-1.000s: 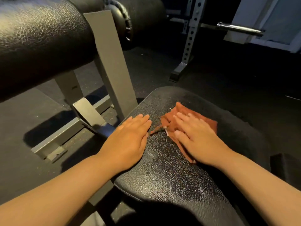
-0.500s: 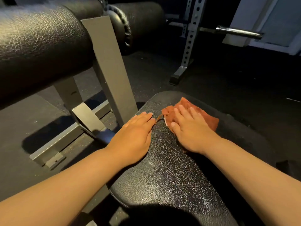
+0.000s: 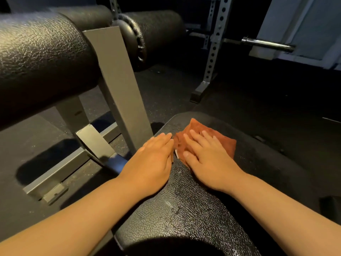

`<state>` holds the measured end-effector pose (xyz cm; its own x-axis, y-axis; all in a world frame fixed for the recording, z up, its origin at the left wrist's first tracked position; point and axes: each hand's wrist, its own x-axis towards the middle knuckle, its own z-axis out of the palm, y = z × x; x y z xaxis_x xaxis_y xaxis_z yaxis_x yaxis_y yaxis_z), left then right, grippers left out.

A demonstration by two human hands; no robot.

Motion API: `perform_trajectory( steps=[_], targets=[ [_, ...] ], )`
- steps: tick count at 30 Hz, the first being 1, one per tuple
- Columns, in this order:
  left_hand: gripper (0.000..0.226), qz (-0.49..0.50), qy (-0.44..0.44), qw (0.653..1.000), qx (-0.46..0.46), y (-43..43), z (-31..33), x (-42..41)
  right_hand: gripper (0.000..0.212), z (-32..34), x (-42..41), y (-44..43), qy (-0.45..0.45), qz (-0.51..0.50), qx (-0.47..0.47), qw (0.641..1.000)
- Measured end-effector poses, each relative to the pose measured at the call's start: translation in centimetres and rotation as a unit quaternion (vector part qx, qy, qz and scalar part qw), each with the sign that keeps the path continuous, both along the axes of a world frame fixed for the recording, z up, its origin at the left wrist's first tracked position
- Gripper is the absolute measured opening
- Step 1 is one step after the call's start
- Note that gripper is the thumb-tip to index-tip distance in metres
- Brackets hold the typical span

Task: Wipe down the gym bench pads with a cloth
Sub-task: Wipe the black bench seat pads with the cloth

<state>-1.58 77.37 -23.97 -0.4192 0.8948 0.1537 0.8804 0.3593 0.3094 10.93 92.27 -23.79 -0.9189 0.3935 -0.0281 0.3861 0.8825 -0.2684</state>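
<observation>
A black textured bench pad (image 3: 184,215) fills the lower middle of the head view, with wet streaks on its near part. An orange-brown cloth (image 3: 221,141) lies flat near the pad's far end. My right hand (image 3: 208,159) presses on the cloth with straight, spread fingers and covers most of it. My left hand (image 3: 153,163) rests flat on the pad's left edge, fingers together, its fingertips just beside the cloth. Two black roller pads (image 3: 46,58) (image 3: 158,34) sit high at the left on a grey frame.
A slanted grey steel post (image 3: 118,89) rises right beside my left hand. Grey frame rails (image 3: 60,170) lie on the dark rubber floor at left. A perforated rack upright (image 3: 212,52) and a barbell end (image 3: 267,45) stand at the back right.
My right hand slid the cloth away from me toward the pad's far end. My left hand stayed flat on the pad's left edge.
</observation>
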Motion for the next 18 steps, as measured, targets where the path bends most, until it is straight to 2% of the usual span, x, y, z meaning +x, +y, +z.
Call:
perform_trajectory(
  steps=[2,4,7,9,11,13,15,16,18],
  targets=[
    [0.055,-0.004,0.0,1.0,-0.008,0.4,0.0,-0.4,0.072,0.0,2.0,0.1,0.03,0.07,-0.029,0.997],
    [0.053,-0.008,0.002,1.0,-0.015,1.1,0.0,-0.8,0.068,0.0,2.7,2.7,0.027,0.092,-0.032,0.995],
    [0.053,-0.009,-0.003,1.0,-0.022,2.2,0.1,-1.3,0.063,0.0,0.5,6.5,-0.005,-0.018,0.023,1.0],
    [0.052,-0.005,-0.005,1.0,-0.022,3.0,0.2,-1.6,0.062,0.1,-1.6,6.0,-0.029,-0.083,0.052,0.995],
    [0.052,0.002,-0.016,1.0,-0.018,3.6,0.3,-1.9,0.065,-0.2,-2.2,3.5,-0.023,-0.053,0.027,0.998],
    [0.055,0.006,-0.033,0.999,-0.024,4.0,0.4,-2.1,0.074,-0.2,-0.5,1.5,0.018,0.036,-0.013,0.999],
    [0.056,0.008,-0.035,0.999,-0.033,4.1,0.3,-2.3,0.075,-0.3,0.9,3.3,0.031,0.092,-0.006,0.995],
    [0.055,0.006,-0.029,0.999,-0.032,4.0,0.2,-2.3,0.073,-0.4,0.9,5.0,0.028,0.091,0.012,0.995],
    [0.053,0.001,-0.013,0.999,-0.03,3.9,0.2,-2.3,0.07,-0.6,-0.2,8.1,0.003,0.021,0.042,0.999]
  ],
)
